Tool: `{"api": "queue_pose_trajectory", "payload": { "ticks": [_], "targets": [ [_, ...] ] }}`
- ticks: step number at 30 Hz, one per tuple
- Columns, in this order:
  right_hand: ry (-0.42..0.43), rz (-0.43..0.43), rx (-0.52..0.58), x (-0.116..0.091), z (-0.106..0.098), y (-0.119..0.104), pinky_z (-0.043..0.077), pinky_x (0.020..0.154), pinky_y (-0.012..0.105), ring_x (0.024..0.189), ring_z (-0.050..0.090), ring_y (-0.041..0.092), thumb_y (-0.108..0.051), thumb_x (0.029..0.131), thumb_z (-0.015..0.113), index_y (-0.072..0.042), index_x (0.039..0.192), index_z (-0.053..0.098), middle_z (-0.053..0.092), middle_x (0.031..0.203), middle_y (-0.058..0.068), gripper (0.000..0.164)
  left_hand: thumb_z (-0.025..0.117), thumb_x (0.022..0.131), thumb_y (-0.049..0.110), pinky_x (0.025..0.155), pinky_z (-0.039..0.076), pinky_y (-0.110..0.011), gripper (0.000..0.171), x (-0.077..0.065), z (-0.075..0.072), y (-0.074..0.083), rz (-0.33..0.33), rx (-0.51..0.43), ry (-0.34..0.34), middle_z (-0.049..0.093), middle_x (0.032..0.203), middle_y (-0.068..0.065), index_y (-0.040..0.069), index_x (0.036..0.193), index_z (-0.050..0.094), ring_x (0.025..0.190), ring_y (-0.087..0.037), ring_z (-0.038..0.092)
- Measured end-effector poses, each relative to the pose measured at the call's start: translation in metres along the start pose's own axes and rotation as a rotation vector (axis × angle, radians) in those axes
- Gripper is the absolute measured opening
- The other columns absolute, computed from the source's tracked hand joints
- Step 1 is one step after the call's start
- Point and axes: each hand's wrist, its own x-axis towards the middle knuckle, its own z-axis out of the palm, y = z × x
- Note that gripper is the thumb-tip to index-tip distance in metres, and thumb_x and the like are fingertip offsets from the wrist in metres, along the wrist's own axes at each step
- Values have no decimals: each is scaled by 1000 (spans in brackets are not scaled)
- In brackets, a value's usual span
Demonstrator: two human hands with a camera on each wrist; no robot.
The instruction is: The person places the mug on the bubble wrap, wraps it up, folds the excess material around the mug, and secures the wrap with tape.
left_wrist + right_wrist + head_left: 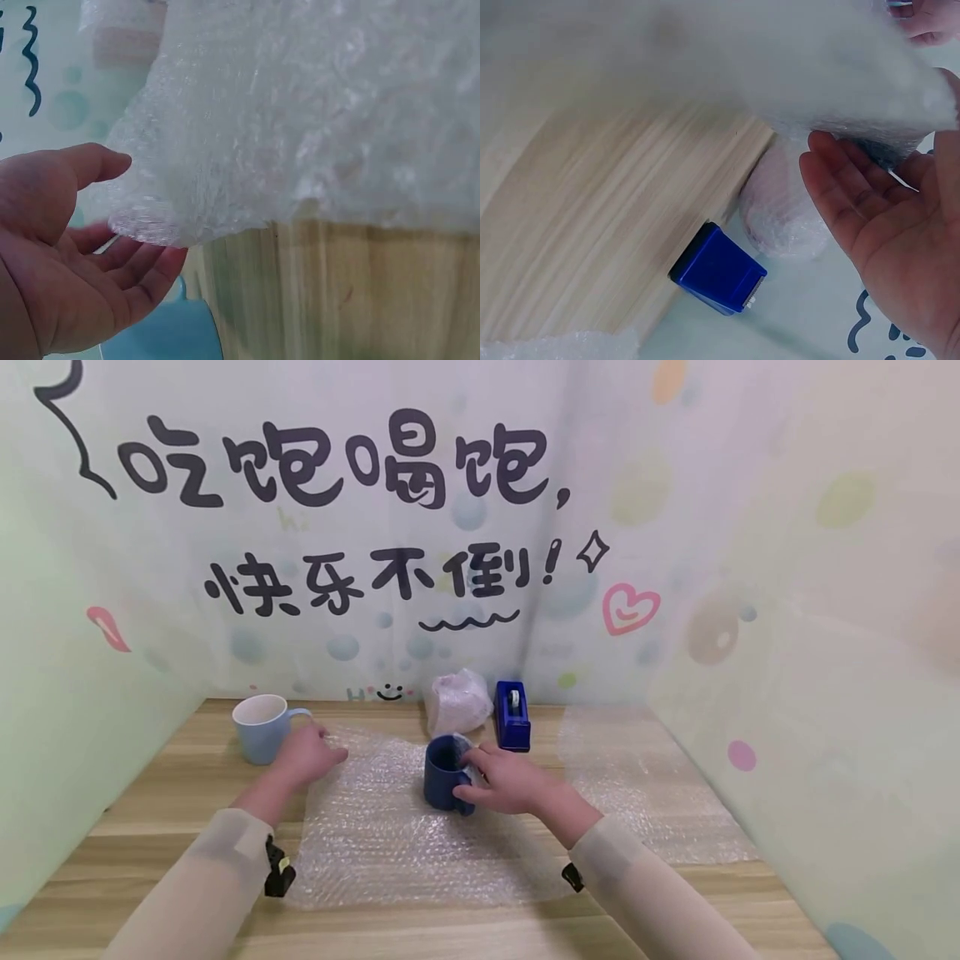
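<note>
A dark blue mug [442, 777] stands upright on a spread sheet of bubble wrap [367, 835]. My right hand [504, 779] is at the mug's rim and handle side, holding a raised flap of the wrap that reaches the mug's mouth. In the right wrist view the wrap lies between the thumb and fingers [855, 187]. At the sheet's far left corner is my left hand [307, 753], beside the light blue mug [262, 739]. The left wrist view shows its fingers [139, 266] behind the wrap's edge and its thumb apart from them.
A bubble-wrapped bundle [459, 702] sits at the back against the wall, with a blue tape dispenser [513, 718] to its right. Another sheet of bubble wrap [652, 793] lies on the right side of the wooden table [135, 860]. Walls enclose the back and both sides.
</note>
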Motion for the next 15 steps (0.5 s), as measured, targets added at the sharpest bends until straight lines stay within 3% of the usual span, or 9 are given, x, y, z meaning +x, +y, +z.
{"api": "queue_pose_trajectory", "payload": {
  "ticks": [3,5,8,10,15],
  "targets": [
    [6,-9,-4,0,0,0,58,95,43,104,64,18,-56,106,67,-15,141,65,66,128,4,53,67,99,22,75,54,-38,27,-10,-7,9,9,-30,-22,69,94,-16,-4,102,67,86,-28,63],
    [5,-9,-2,0,-1,-1,58,97,43,106,65,19,-55,106,67,-15,141,65,66,129,5,53,63,101,23,70,50,-33,23,-18,-14,21,25,-60,-44,70,90,-11,0,99,67,82,-24,61],
    [4,-5,3,0,-1,0,58,97,44,107,64,19,-55,106,67,-16,141,65,66,130,5,53,57,104,25,70,55,-31,27,-19,-18,34,68,-135,-85,78,99,-16,-1,105,68,87,-24,71],
    [2,-1,5,0,-1,0,58,96,43,106,64,19,-56,105,67,-16,140,65,65,129,4,52,53,107,24,74,60,-32,31,-22,-20,47,109,-208,-123,80,117,-22,-3,115,66,98,-28,78],
    [-1,2,8,-1,0,1,58,94,41,103,63,18,-56,105,67,-17,140,65,65,127,4,52,49,111,21,79,65,-35,24,-25,-12,76,178,-396,-195,76,133,-26,-1,114,59,111,-34,80]
  ]
}}
